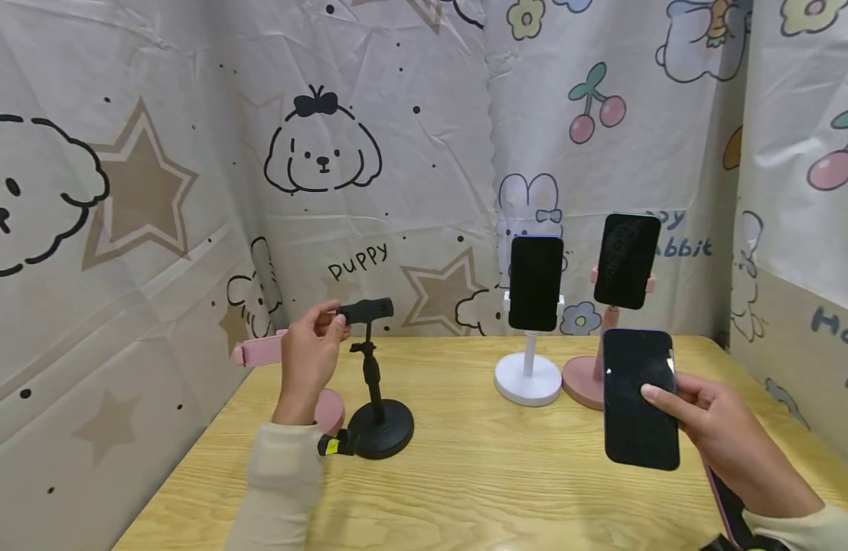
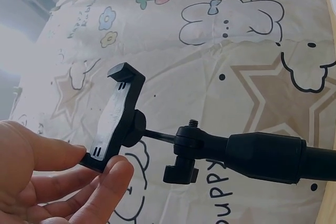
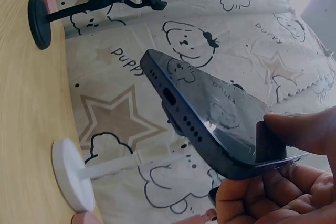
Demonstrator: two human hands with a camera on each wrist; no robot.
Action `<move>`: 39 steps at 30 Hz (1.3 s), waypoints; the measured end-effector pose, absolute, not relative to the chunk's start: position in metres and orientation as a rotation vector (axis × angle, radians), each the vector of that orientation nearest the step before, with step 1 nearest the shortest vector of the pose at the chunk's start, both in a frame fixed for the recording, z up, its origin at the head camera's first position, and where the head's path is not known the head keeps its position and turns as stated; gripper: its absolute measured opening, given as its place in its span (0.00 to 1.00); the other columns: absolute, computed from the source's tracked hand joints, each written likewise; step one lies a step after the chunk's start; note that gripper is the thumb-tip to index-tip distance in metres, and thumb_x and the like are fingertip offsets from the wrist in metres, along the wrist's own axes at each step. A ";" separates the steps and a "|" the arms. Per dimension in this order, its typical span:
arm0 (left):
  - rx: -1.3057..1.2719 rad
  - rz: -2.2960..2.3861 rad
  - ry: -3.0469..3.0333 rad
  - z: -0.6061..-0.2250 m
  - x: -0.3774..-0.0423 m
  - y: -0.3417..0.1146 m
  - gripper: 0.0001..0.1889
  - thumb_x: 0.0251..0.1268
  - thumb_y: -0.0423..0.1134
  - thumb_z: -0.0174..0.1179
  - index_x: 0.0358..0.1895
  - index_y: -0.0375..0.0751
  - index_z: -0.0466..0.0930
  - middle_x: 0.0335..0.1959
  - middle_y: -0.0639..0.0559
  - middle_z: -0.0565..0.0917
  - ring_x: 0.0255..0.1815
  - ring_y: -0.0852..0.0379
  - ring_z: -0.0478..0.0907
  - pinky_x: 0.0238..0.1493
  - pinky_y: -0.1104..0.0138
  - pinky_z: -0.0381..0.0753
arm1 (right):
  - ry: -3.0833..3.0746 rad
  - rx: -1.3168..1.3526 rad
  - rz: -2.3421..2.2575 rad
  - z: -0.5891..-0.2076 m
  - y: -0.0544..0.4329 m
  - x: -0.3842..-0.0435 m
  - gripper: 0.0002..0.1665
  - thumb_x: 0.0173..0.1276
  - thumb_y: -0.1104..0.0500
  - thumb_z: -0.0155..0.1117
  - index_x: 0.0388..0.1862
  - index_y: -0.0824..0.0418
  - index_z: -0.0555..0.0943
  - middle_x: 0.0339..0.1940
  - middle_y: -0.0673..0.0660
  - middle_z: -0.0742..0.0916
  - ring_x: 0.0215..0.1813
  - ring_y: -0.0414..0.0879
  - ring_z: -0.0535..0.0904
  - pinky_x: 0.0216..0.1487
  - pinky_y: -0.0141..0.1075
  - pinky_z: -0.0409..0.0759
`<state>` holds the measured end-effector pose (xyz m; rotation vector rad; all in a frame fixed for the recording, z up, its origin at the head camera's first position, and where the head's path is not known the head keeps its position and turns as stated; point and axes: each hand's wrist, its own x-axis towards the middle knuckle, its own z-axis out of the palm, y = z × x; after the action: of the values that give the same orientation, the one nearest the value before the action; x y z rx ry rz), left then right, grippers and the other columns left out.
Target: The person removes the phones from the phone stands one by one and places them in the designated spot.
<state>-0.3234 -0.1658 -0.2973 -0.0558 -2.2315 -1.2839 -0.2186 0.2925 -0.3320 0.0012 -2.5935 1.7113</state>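
Printed cloth (image 1: 431, 207) hangs behind a wooden table (image 1: 458, 482). On the table, a black stand (image 1: 373, 379) rises at left, near a pink stand (image 1: 330, 411); farther right, a white stand (image 1: 527, 383) bears one phone (image 1: 536, 283) and a rose stand (image 1: 584, 380) a second phone (image 1: 627, 262). The right hand (image 1: 730, 432) and left hand (image 1: 310, 358) are both occupied — the first gripping a dark phone (image 1: 637, 428) above the table, the second pinching one end of the black stand's clamp (image 1: 370, 310).

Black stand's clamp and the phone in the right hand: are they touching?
Apart. The head view shows the clamp, pinched by the left hand, well away from the phone in the right hand, with tabletop showing between.
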 end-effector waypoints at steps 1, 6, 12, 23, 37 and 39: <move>-0.052 -1.282 -2.234 -0.297 -0.324 -0.165 0.16 0.72 0.39 0.55 0.60 0.42 0.77 0.41 0.46 0.84 0.40 0.53 0.85 0.40 0.61 0.81 | -2.597 -0.012 1.708 -0.334 0.295 -0.218 0.41 0.71 0.40 0.55 0.68 0.69 0.66 0.59 0.54 0.80 0.50 0.28 0.75 0.64 0.57 0.66; -0.039 -1.274 -2.249 -0.297 -0.324 -0.164 0.17 0.73 0.39 0.54 0.61 0.43 0.76 0.42 0.46 0.84 0.41 0.53 0.85 0.40 0.59 0.81 | -2.632 -0.083 1.648 -0.345 0.307 -0.213 0.36 0.70 0.41 0.57 0.62 0.70 0.73 0.50 0.50 0.84 0.45 0.31 0.75 0.54 0.43 0.76; -0.046 -1.273 -2.262 -0.297 -0.323 -0.165 0.17 0.73 0.40 0.53 0.62 0.44 0.75 0.42 0.46 0.84 0.42 0.53 0.85 0.39 0.60 0.80 | -2.682 -0.141 1.628 -0.359 0.321 -0.211 0.37 0.72 0.42 0.54 0.63 0.73 0.71 0.52 0.54 0.81 0.44 0.30 0.75 0.51 0.38 0.79; -0.043 -1.313 -2.281 -0.296 -0.321 -0.164 0.17 0.74 0.40 0.52 0.63 0.45 0.74 0.44 0.45 0.83 0.43 0.52 0.84 0.43 0.59 0.79 | -2.734 -0.261 1.676 -0.377 0.342 -0.213 0.40 0.72 0.42 0.56 0.64 0.76 0.68 0.50 0.56 0.84 0.45 0.34 0.78 0.56 0.52 0.76; -0.067 -1.294 -2.271 -0.296 -0.321 -0.165 0.17 0.73 0.40 0.53 0.62 0.45 0.75 0.42 0.45 0.84 0.42 0.52 0.85 0.42 0.59 0.79 | -2.817 -0.436 1.730 -0.399 0.356 -0.217 0.35 0.68 0.49 0.63 0.54 0.81 0.73 0.38 0.57 0.86 0.39 0.46 0.81 0.43 0.46 0.82; -0.067 -1.298 -2.268 -0.296 -0.321 -0.165 0.17 0.73 0.39 0.53 0.62 0.45 0.75 0.42 0.45 0.84 0.42 0.52 0.85 0.42 0.58 0.80 | -2.797 -0.419 1.773 -0.401 0.357 -0.216 0.30 0.68 0.51 0.63 0.51 0.79 0.75 0.35 0.54 0.86 0.38 0.46 0.82 0.41 0.44 0.82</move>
<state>-0.3213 -0.1649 -0.2959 -0.0665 -2.2683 -1.2984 -0.2156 0.3572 -0.4012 -0.4189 -2.7966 1.7730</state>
